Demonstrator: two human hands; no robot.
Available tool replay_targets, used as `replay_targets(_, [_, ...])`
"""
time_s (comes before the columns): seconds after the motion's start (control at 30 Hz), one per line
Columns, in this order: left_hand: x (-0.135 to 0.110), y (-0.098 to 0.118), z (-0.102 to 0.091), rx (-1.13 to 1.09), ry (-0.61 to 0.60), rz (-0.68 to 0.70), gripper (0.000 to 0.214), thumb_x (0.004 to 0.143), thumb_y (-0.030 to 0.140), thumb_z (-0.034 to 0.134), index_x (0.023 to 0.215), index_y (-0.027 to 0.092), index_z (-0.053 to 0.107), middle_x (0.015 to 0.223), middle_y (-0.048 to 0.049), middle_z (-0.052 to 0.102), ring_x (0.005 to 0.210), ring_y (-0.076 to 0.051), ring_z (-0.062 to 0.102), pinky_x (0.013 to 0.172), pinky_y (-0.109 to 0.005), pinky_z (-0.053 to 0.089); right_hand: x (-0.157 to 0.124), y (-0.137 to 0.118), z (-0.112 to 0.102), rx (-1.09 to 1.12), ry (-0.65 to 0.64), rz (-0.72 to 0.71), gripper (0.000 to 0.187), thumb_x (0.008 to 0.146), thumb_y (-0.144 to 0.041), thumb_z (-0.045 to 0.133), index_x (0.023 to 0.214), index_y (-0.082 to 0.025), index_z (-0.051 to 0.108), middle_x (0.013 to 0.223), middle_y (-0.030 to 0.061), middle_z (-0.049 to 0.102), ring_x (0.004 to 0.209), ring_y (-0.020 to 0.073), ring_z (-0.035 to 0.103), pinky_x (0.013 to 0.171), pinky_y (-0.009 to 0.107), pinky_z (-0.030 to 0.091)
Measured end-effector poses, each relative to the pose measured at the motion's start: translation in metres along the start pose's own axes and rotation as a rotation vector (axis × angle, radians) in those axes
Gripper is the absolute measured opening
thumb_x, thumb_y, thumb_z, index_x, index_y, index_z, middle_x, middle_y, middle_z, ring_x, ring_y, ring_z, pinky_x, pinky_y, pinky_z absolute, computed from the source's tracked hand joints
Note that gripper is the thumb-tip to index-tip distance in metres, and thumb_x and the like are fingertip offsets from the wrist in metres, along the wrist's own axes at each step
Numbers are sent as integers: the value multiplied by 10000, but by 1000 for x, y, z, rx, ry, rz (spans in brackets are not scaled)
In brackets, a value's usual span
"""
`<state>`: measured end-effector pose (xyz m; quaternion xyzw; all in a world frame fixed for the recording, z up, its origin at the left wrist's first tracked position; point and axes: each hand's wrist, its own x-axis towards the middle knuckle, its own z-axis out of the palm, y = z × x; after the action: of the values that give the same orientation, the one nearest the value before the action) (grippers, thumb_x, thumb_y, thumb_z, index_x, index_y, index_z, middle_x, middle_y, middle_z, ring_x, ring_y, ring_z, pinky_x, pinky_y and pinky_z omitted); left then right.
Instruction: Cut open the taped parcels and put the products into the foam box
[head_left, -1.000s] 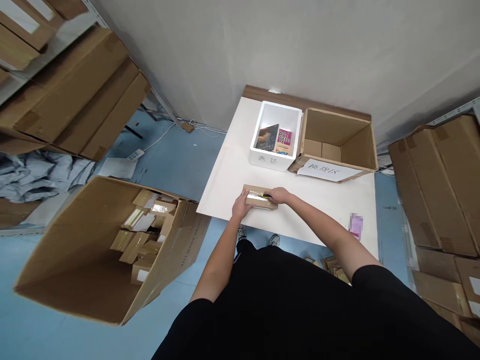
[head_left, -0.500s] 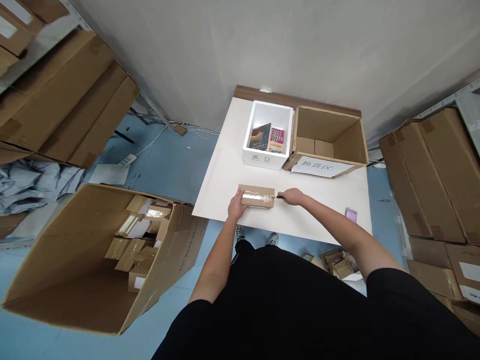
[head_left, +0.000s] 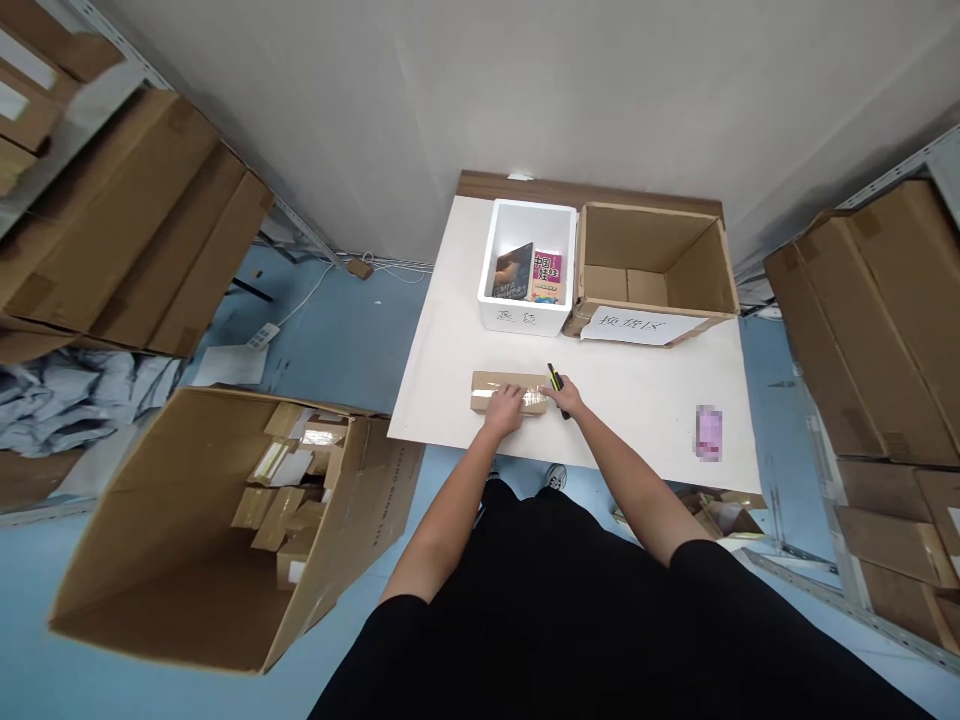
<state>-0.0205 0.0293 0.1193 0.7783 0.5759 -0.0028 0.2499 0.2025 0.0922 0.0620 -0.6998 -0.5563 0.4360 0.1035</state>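
On the white tabletop lies a small taped cardboard box (head_left: 486, 382), long side toward me. My left hand (head_left: 505, 409) rests over its front edge and middle, with bent fingers gripping it at the shiny tape. At the box's right end, my right hand (head_left: 566, 396) is closed around a black and yellow utility knife (head_left: 555, 377). The knife points up and away from the box, while the fingertips of that hand reach the box's end. Whether the tape is cut through I cannot tell.
Behind the small box stand a white foam bin (head_left: 525, 319) with two books and an open, labelled carton (head_left: 656, 204). A pixelated pink item (head_left: 709, 433) lies at the table's right. Left of the table, a large open carton (head_left: 165, 500) contains several small boxes. Stacked cartons (head_left: 855, 320) flank the right.
My left hand has slid from the box's left end to its middle. The knife has swung from lying against the tape to pointing away, and my right fingers have come to the box's end.
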Motion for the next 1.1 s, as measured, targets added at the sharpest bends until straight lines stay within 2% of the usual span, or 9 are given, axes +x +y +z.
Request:
replay_targets(0.1, [18,23,5,56,-35,-50,624,850,316,781,1430,237,566,1393,-146,588,1331,-337,481,1097,-453,396,4,4,14,43,79,11,576,743,-573,803,1161,-241,588,984,14,707,879,221,659,735,296,515])
replay_targets(0.23, [35,33,5,83,-78,-166,576,818,406,848,1313,203,634,1332,-159,592,1281,-344,507,1065,-459,400,11,1,11,-8,94,28,592,693,-516,858,1141,-248,577,961,21,704,877,238,661,728,305,505])
replay_targets(0.37, [35,33,6,102,-60,-169,518,817,329,856,1280,207,659,1474,-172,536,1390,-369,455,1118,-488,396,9,-7,9,26,90,36,583,734,-518,850,1160,-248,559,916,20,701,826,229,672,706,298,512])
replay_targets(0.5, [25,32,14,25,-21,-164,504,814,212,851,1273,205,642,1671,-164,369,1547,-362,320,1189,-476,381,-16,8,7,278,-65,-8,416,976,-604,539,1219,-267,524,709,-46,631,579,183,622,605,282,512])
replay_targets(0.6, [24,29,17,-28,-46,-172,513,797,187,866,1254,200,634,1688,-159,369,1572,-349,317,1209,-461,388,-36,31,-2,351,-261,-118,416,1005,-628,457,1181,-265,558,659,-61,609,527,170,603,592,274,515])
replay_targets(0.73, [25,24,14,-44,-79,-164,576,769,170,885,1274,204,611,1699,-171,363,1583,-351,316,1201,-475,413,-37,44,-23,181,-391,-196,416,983,-626,525,1142,-257,632,689,-48,636,575,161,612,648,260,500])
replay_targets(0.93, [24,26,7,-23,-122,-174,608,763,185,882,1291,206,580,1696,-187,364,1588,-358,307,1161,-463,454,-9,19,-50,-366,-382,-289,426,995,-626,536,929,-248,722,863,61,732,804,229,660,648,279,395])
replay_targets(1.03, [25,27,5,-5,-143,-174,608,772,168,855,1308,206,570,1700,-172,364,1588,-353,307,1166,-456,449,-4,10,-54,-489,-391,-285,491,987,-679,513,915,-248,737,900,90,747,862,255,674,647,292,379])
replay_targets(1.1, [26,27,4,3,-158,-176,618,769,158,846,1318,205,567,1705,-165,358,1592,-354,295,1175,-453,438,-6,9,-54,-492,-430,-268,536,974,-721,503,905,-242,734,863,82,742,798,239,678,632,290,378])
